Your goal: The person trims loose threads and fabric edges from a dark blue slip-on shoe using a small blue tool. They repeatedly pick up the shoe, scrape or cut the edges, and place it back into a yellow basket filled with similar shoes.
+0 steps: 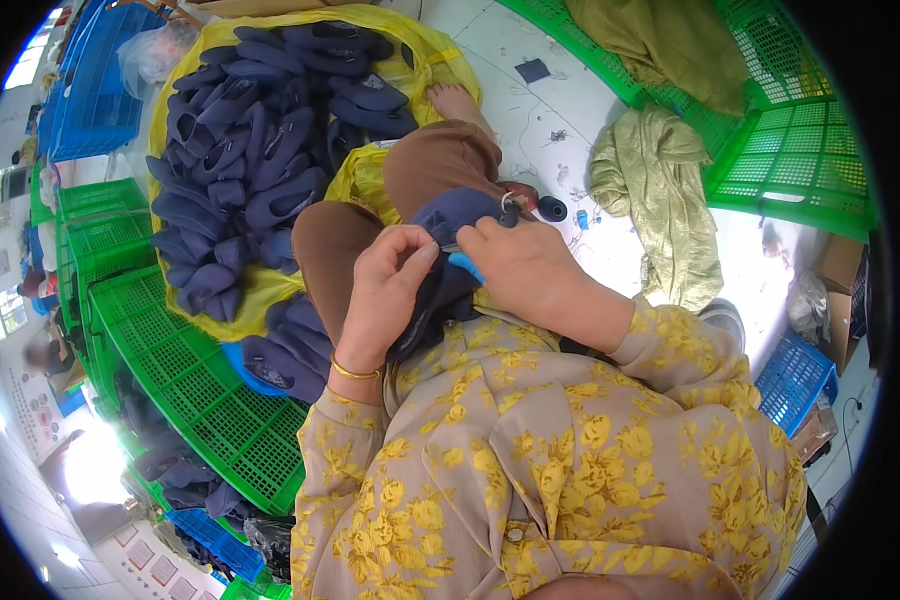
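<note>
Over my lap lies a navy fabric shoe [452,210], its lower part draped between my thighs. My left hand [388,290] has thumb and forefinger pinched together at the shoe's edge; any thread between them is too small to see. Close beside it, my right hand [520,268] is closed around a small tool with a blue handle [464,266]. A short grey blade seems to point from it toward my left fingertips. Both hands almost touch above the shoe. Several more navy shoes [288,350] lie by my left thigh.
A yellow sack [205,318] heaped with navy shoes [260,140] stands ahead left. Green plastic baskets [205,390] line the left; another green basket [795,160] stands at the far right. A crumpled olive cloth [655,190], a black spool [551,208] and thread scraps lie on the floor.
</note>
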### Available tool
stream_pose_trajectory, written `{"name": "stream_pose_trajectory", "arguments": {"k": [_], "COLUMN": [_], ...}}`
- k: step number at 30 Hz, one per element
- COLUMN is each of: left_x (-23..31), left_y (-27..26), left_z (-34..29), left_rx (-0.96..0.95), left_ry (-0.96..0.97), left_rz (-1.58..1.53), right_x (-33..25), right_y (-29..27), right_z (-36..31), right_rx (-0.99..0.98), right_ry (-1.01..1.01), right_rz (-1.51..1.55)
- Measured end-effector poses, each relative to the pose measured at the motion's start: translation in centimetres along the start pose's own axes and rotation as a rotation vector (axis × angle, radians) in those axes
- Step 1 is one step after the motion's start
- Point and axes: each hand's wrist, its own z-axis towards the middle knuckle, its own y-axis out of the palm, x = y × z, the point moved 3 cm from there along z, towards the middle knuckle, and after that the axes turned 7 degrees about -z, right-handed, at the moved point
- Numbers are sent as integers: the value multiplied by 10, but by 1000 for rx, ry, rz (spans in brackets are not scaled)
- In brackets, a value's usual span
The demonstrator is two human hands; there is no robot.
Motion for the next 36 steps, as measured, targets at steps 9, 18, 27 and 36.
{"name": "stream_pose_trajectory", "arguments": {"k": [9,18,27,36], "left_x": [5,39,22,27], "left_y": [0,-11,-47,-252], "left_z": [-4,-14,-43,-173], "left_rx": [-54,126,237,1212], "left_ry": [-3,221,293,288], "left_rz": [-84,332,701,177], "right_x": [5,12,52,63], "right_y": [3,-8,2,2], "right_z": [0,6,-30,-20], "right_rx": [-31,124,49,173], "right_ry": [33,3,373,412], "right_rz": [58,482,647,752]}}
